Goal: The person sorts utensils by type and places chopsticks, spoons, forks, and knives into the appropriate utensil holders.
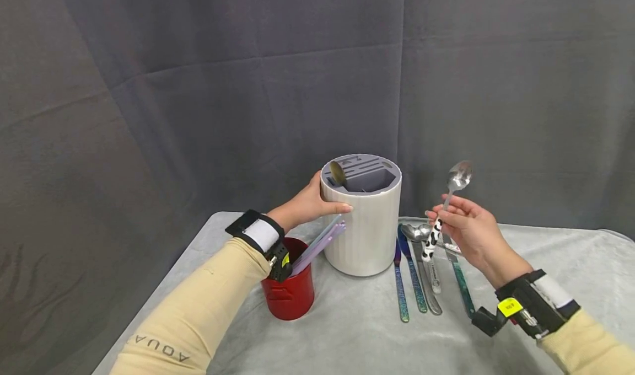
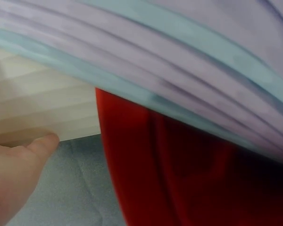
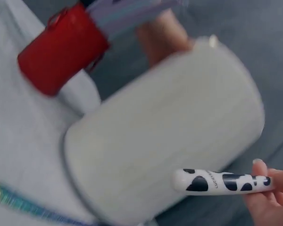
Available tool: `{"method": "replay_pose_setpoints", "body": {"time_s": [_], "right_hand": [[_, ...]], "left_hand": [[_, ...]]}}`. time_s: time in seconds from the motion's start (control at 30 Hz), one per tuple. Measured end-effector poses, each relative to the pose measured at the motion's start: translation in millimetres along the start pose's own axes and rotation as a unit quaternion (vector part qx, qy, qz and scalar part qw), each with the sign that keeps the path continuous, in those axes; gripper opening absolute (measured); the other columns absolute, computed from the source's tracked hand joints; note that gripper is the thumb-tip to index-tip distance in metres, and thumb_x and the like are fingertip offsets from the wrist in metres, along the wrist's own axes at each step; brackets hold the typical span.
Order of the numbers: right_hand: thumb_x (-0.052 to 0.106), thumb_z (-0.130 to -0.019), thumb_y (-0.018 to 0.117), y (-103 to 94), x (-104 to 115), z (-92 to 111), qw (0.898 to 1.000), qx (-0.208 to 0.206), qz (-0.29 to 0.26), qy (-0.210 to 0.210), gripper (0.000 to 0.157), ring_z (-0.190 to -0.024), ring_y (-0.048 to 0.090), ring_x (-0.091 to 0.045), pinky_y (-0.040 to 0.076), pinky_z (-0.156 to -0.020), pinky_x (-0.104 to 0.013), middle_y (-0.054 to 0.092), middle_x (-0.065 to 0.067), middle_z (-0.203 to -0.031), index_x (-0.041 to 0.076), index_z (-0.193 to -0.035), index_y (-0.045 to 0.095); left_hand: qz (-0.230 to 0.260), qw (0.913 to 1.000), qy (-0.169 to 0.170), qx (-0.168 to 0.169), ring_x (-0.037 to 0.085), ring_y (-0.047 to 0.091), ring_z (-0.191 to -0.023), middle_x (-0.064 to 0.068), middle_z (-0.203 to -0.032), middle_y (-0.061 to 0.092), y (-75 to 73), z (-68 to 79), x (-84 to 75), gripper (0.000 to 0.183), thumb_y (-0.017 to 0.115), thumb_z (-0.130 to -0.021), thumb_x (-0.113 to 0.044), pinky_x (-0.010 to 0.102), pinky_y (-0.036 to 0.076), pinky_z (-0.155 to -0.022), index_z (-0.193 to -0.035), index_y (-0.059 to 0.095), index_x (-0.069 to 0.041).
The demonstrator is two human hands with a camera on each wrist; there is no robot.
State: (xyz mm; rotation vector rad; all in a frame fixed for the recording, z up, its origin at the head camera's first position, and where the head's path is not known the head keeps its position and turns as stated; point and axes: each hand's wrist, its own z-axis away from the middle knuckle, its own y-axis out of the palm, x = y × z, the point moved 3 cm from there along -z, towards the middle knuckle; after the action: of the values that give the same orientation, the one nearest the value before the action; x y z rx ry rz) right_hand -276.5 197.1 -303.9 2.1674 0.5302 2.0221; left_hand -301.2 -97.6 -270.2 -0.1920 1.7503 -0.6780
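Observation:
My left hand holds the side of a white ribbed utensil holder, thumb across its front and the other fingers hidden behind. The holder stands upright with a grey slotted top; a gold-coloured utensil end sticks up from it. To the holder's right, my right hand pinches a spoon in the air. Its metal bowl points up, and its white handle with black cow spots hangs down. In the right wrist view the spotted handle overlaps the holder's lower edge.
A red bucket with lilac and blue straws stands under my left wrist. Right of the holder lie knives with blue-green handles, metal spoons and a green-handled fork. A grey curtain hangs behind the cloth-covered table.

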Motion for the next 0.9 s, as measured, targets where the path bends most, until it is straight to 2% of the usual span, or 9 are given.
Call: {"method": "replay_pose_setpoints", "body": {"time_s": [0.1,0.23,0.37,0.5,0.6,0.67,0.77,0.83,0.9], "right_hand": [[0.002,-0.085,0.06,24.3,22,-1,0.996,0.015,-0.057,-0.069,0.028,-0.085,0.063,-0.018,0.05,-0.075,-0.024,0.061,-0.005,-0.084,0.004,-0.108,0.046],[-0.002,-0.085,0.057,61.0,49,-10,0.974,0.045,-0.15,-0.163,0.019,-0.082,0.064,-0.023,0.05,-0.078,-0.032,0.06,-0.012,-0.082,-0.002,-0.102,0.048],[0.002,-0.085,0.058,93.0,60,-24,0.961,0.027,-0.142,-0.236,0.019,-0.08,0.063,-0.023,0.051,-0.074,-0.026,0.063,-0.01,-0.083,-0.002,-0.102,0.05],[0.01,-0.088,0.057,113.0,53,-38,0.964,0.012,-0.065,-0.256,0.015,-0.083,0.062,-0.02,0.048,-0.067,-0.023,0.065,-0.005,-0.085,0.002,-0.1,0.052],[0.013,-0.089,0.057,121.5,41,-46,0.973,0.019,0.006,-0.23,0.012,-0.085,0.062,-0.018,0.048,-0.07,-0.024,0.066,-0.001,-0.085,0.006,-0.099,0.053],[0.013,-0.09,0.057,124.7,33,-50,0.972,0.033,0.078,-0.217,0.015,-0.085,0.062,-0.017,0.049,-0.072,-0.025,0.067,-0.002,-0.085,0.003,-0.1,0.054],[0.014,-0.09,0.057,127.1,26,-55,0.956,0.058,0.194,-0.213,0.019,-0.084,0.062,-0.017,0.049,-0.074,-0.027,0.067,-0.008,-0.086,-0.001,-0.1,0.055],[0.015,-0.09,0.057,128.8,24,-58,0.943,0.08,0.244,-0.211,0.022,-0.085,0.062,-0.018,0.05,-0.076,-0.03,0.067,-0.013,-0.089,-0.004,-0.1,0.054],[0.016,-0.09,0.057,130.3,24,-59,0.935,0.101,0.276,-0.196,0.023,-0.087,0.062,-0.018,0.049,-0.078,-0.033,0.067,-0.016,-0.093,-0.003,-0.101,0.053]], "left_hand": [[0.0,1.0,0.003,0.003,0.019,0.029,-0.124,0.011,-0.14,0.024,-1.1,0.3,-0.3,0.097,0.075,-0.074,-0.021,0.041,0.027,-0.104,-0.141,0.006,-0.011],[0.001,0.9999,0.01,0.005,0.019,0.03,-0.124,0.009,-0.139,0.025,-3.7,0.1,-1.4,0.096,0.075,-0.074,-0.022,0.041,0.028,-0.104,-0.141,0.006,-0.012],[0.002,1.0,0.003,0.004,0.019,0.029,-0.124,0.009,-0.139,0.025,-3.9,-1.5,0.1,0.096,0.075,-0.075,-0.023,0.041,0.027,-0.104,-0.141,0.006,-0.013],[-0.001,1.0,-0.002,-0.001,0.02,0.029,-0.124,0.01,-0.141,0.023,-0.6,-4.8,3.2,0.096,0.074,-0.075,-0.023,0.041,0.026,-0.105,-0.141,0.006,-0.011],[-0.002,1.0,0.0,-0.002,0.02,0.029,-0.124,0.011,-0.141,0.024,1.4,-5.8,3.7,0.094,0.074,-0.076,-0.022,0.041,0.026,-0.105,-0.141,0.006,-0.01],[-0.003,1.0,0.001,0.0,0.02,0.029,-0.124,0.011,-0.141,0.024,1.8,-5.7,3.1,0.094,0.073,-0.076,-0.021,0.041,0.026,-0.105,-0.141,0.006,-0.009],[-0.011,0.9999,-0.008,0.0,0.02,0.03,-0.123,0.011,-0.141,0.024,0.3,-4.2,2.7,0.095,0.073,-0.076,-0.024,0.04,0.027,-0.105,-0.141,0.005,-0.01],[-0.015,0.9998,-0.013,-0.001,0.02,0.031,-0.123,0.012,-0.141,0.024,-2.2,-2.9,2.8,0.096,0.074,-0.076,-0.025,0.04,0.027,-0.105,-0.141,0.005,-0.01],[-0.019,0.9996,-0.021,-0.004,0.02,0.031,-0.123,0.012,-0.141,0.024,-4.9,-1.6,3.3,0.096,0.074,-0.076,-0.026,0.041,0.028,-0.104,-0.141,0.005,-0.009]]}}
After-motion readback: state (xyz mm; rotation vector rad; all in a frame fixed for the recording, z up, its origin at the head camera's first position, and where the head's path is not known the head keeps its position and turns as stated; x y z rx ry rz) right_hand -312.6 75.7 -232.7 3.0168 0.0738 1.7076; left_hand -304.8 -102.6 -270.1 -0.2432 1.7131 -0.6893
